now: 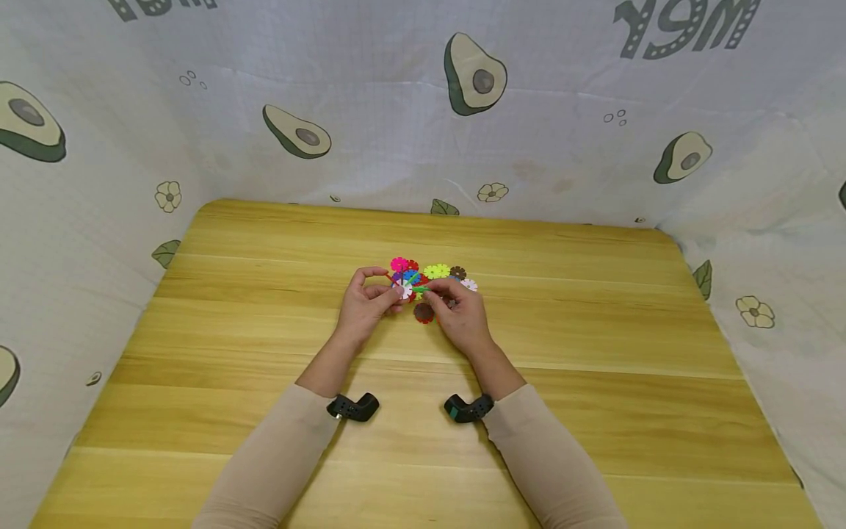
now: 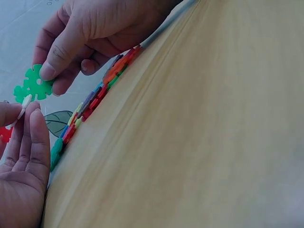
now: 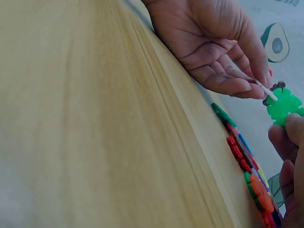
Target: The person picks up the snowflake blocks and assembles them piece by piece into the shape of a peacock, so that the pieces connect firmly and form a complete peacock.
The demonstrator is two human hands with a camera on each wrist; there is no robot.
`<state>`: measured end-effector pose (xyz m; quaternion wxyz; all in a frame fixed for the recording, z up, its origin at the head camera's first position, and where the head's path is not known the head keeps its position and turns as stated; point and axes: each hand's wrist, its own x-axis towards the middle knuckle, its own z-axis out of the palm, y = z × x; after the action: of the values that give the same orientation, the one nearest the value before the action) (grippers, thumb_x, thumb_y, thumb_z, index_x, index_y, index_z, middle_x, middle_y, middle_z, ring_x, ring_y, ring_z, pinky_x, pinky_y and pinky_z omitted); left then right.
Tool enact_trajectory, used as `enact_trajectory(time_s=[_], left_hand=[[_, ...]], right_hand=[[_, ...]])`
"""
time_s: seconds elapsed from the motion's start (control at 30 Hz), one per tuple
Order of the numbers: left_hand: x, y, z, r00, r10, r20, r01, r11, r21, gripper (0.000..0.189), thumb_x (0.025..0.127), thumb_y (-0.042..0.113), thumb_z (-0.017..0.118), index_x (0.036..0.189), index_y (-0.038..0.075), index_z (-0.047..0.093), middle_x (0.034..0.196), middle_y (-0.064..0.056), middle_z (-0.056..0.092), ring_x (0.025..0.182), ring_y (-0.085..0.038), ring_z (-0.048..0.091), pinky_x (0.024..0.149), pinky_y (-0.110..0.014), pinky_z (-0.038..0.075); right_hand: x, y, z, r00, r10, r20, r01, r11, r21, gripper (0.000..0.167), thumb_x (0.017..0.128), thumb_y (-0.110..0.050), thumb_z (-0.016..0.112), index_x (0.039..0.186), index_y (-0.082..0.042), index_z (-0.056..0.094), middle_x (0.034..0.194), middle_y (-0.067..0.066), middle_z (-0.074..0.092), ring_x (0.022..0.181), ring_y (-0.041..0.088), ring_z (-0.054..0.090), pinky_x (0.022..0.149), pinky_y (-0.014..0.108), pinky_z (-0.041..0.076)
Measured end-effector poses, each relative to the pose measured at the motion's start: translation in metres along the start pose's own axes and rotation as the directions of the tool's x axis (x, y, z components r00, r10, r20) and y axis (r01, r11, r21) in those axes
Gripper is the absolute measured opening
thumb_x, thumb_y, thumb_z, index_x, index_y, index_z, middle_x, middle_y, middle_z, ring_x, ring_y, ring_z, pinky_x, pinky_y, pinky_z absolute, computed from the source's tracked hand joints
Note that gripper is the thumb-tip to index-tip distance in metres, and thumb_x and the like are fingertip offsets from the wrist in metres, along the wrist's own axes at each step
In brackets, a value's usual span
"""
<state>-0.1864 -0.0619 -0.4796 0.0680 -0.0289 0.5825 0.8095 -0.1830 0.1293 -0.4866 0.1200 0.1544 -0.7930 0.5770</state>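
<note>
Above the table, near its middle, my left hand (image 1: pixel 363 305) pinches a white snowflake disc (image 1: pixel 402 291) between thumb and fingers. Facing it, my right hand (image 1: pixel 463 316) pinches a green snowflake disc (image 2: pixel 34 84) by its edge. The white disc, seen edge-on, meets the rim of the green one (image 3: pixel 284 104) in the right wrist view; how deep the slots engage I cannot tell. A bit of red (image 2: pixel 5 134) shows beside the left fingers. Something brown (image 3: pixel 279 87) appears behind the green disc.
Loose snowflake discs lie just beyond and under the hands: pink (image 1: pixel 399 264), yellow (image 1: pixel 437 272), brown (image 1: pixel 424 313), white (image 1: pixel 469 285) and several others. They rest on a wood-grain table (image 1: pixel 264 441). A cloth printed with avocados (image 1: pixel 476 73) hangs behind and at both sides.
</note>
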Motion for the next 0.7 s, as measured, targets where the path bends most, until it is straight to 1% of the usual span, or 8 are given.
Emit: enact_trajectory(time_s=[0.1, 0.23, 0.43, 0.7], left_hand=[[-0.0002, 0.0001, -0.0003, 1.0, 0.0, 0.005, 0.0, 1.0, 0.001, 0.051, 0.095, -0.004, 0.067, 0.137, -0.003, 0.04, 0.075, 0.003, 0.071, 0.07, -0.013, 0.074, 0.065, -0.024, 0.063], [-0.0003, 0.0001, -0.001, 1.0, 0.004, 0.011, -0.004, 1.0, -0.005, 0.05, 0.095, -0.004, 0.067, 0.137, -0.003, 0.04, 0.075, 0.004, 0.071, 0.07, -0.013, 0.074, 0.066, -0.024, 0.063], [0.0005, -0.0006, -0.0012, 1.0, 0.006, 0.013, -0.006, 1.0, -0.006, 0.049, 0.095, -0.004, 0.067, 0.136, -0.004, 0.04, 0.074, 0.004, 0.071, 0.069, -0.013, 0.074, 0.065, -0.024, 0.063], [0.0004, -0.0018, 0.0, 1.0, 0.011, 0.006, -0.011, 0.999, 0.04, 0.044, 0.093, -0.006, 0.068, 0.13, 0.003, 0.047, 0.073, 0.003, 0.07, 0.067, -0.013, 0.073, 0.065, -0.024, 0.063]], right_hand=[[0.0004, -0.0001, -0.0003, 0.999, -0.037, 0.016, 0.037, 0.999, -0.029, 0.01, 0.093, -0.005, 0.073, 0.103, -0.003, 0.075, 0.094, 0.016, 0.076, 0.074, 0.02, 0.066, 0.062, 0.02, 0.049], [0.0012, 0.0008, -0.0003, 0.997, -0.079, 0.019, 0.08, 0.995, -0.06, 0.011, 0.092, -0.002, 0.073, 0.102, -0.004, 0.076, 0.093, 0.014, 0.076, 0.073, 0.017, 0.065, 0.063, 0.02, 0.051], [0.0014, 0.0011, -0.0001, 0.996, -0.09, 0.012, 0.09, 0.993, -0.081, 0.011, 0.092, -0.001, 0.074, 0.102, -0.003, 0.077, 0.093, 0.014, 0.077, 0.073, 0.018, 0.066, 0.063, 0.021, 0.052], [0.0015, -0.0012, -0.0008, 0.99, -0.138, 0.041, 0.143, 0.976, -0.163, 0.011, 0.092, -0.002, 0.075, 0.102, -0.002, 0.078, 0.097, 0.013, 0.078, 0.084, 0.025, 0.074, 0.072, 0.029, 0.061]])
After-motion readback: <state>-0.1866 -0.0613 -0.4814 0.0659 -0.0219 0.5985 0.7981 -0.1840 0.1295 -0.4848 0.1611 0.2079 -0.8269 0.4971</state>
